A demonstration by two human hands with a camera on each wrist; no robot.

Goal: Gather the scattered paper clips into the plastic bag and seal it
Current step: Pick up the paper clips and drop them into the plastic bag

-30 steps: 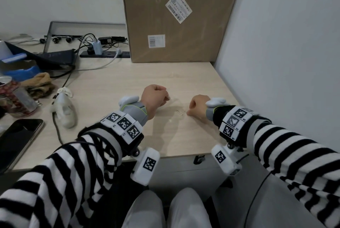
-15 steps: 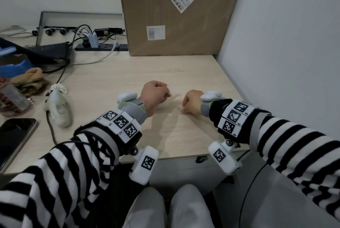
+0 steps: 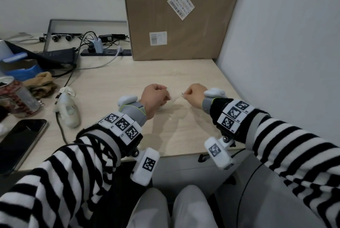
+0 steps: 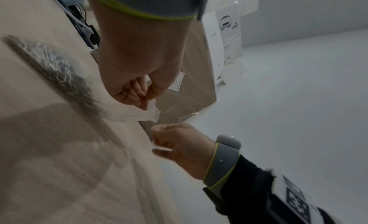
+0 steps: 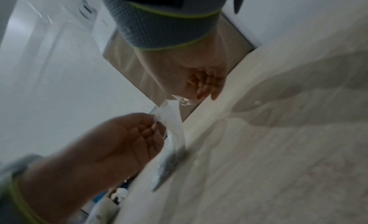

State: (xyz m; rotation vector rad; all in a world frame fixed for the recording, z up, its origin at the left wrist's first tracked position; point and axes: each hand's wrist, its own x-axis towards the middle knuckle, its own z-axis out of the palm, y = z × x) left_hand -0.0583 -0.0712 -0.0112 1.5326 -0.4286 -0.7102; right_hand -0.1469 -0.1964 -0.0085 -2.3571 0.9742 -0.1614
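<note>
A clear plastic bag (image 3: 176,98) is stretched between my two hands just above the light wooden table (image 3: 128,77). My left hand (image 3: 166,95) pinches one side of its top edge, and my right hand (image 3: 184,94) pinches the other side. In the left wrist view the bag (image 4: 119,112) slopes down from my left hand (image 4: 146,102) to a grey heap of paper clips (image 4: 57,70) inside it, resting on the table. The right wrist view shows my right hand (image 5: 203,93) and left hand (image 5: 154,127) on the bag's rim (image 5: 171,117), with the clips (image 5: 169,162) low in it.
A big cardboard box (image 3: 180,16) stands at the back and a grey wall (image 3: 276,43) closes the right side. To the left lie a white pouch (image 3: 68,112), a can (image 3: 16,97), a phone (image 3: 20,141), a cloth (image 3: 42,82), and a power strip (image 3: 106,52) with cables.
My right hand has left the table surface, moved left and up, and now pinches the bag's top edge. The left hand has risen slightly with the bag.
</note>
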